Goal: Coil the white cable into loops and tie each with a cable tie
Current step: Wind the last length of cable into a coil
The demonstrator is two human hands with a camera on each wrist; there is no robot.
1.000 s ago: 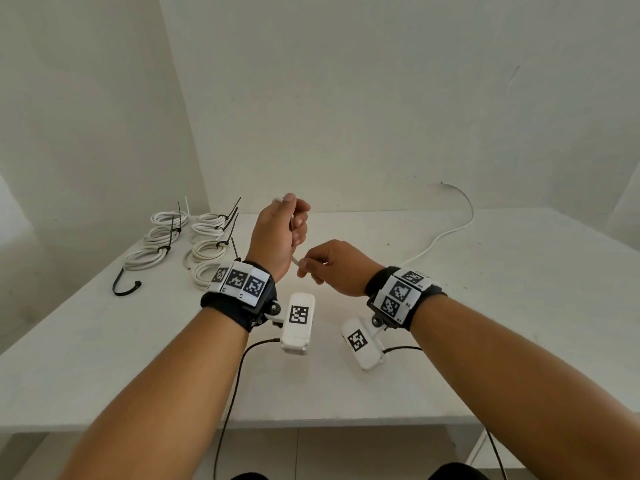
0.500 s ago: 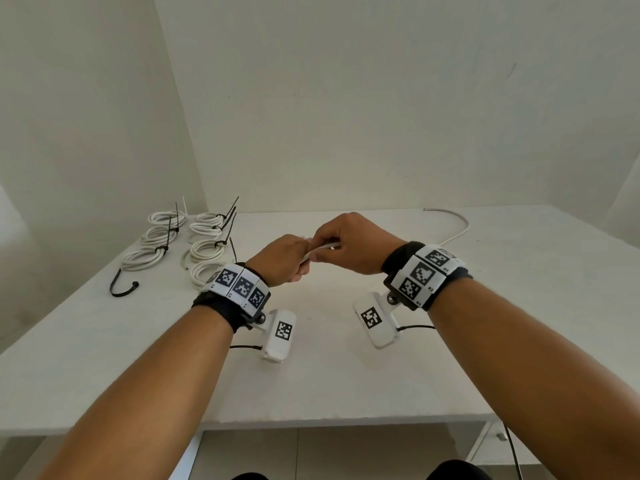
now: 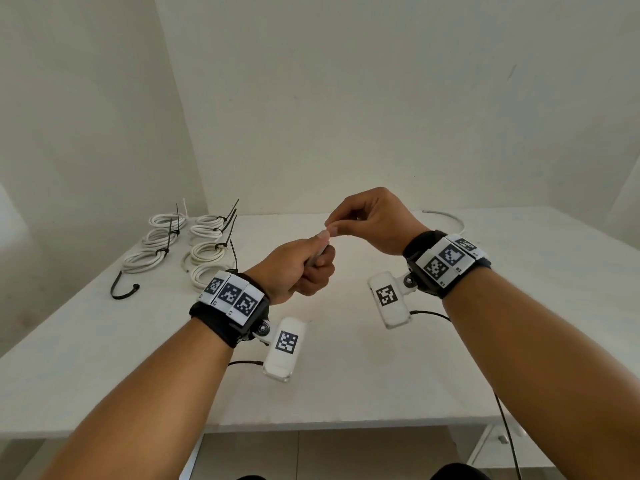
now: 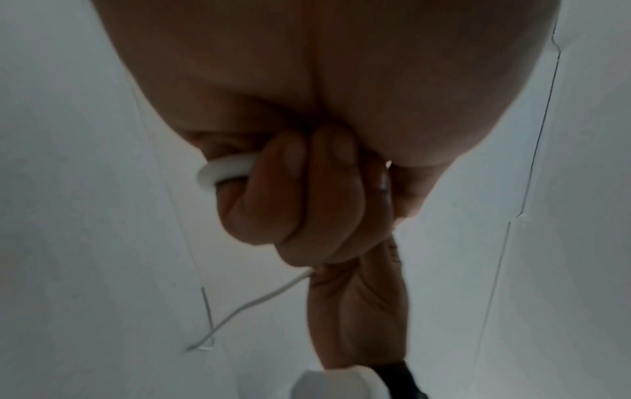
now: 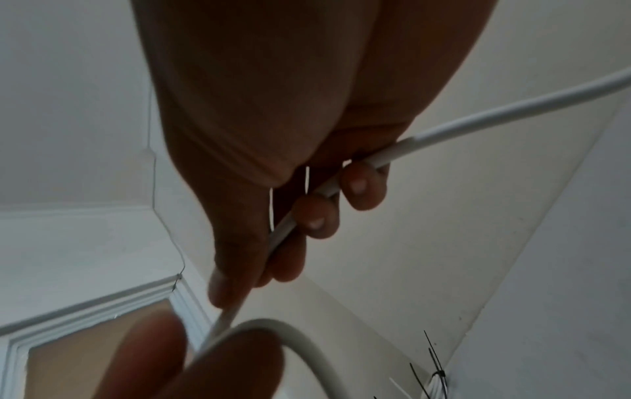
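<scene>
My left hand [image 3: 297, 268] fisted round white cable [image 5: 444, 129], first bend showing; my right hand [image 3: 372, 221] pinching cable at 1 o'clock from left. Tail trails toward 2 o'clock across table [image 3: 519, 323]. Risk: springy loop slips open if pinch loosens; tail may snag.

The left hand [image 3: 294, 265] and right hand [image 3: 374, 220] meet above the table [image 3: 346, 375], the right hand slightly higher and farther. The cable [image 5: 444, 129] runs between both hands. Its free end [image 3: 446, 216] lies beyond the right hand. Tied coils [image 3: 180, 244] lie far left of the left hand, with a loose cable tie [image 3: 121, 292] nearer the table's front edge.
</scene>
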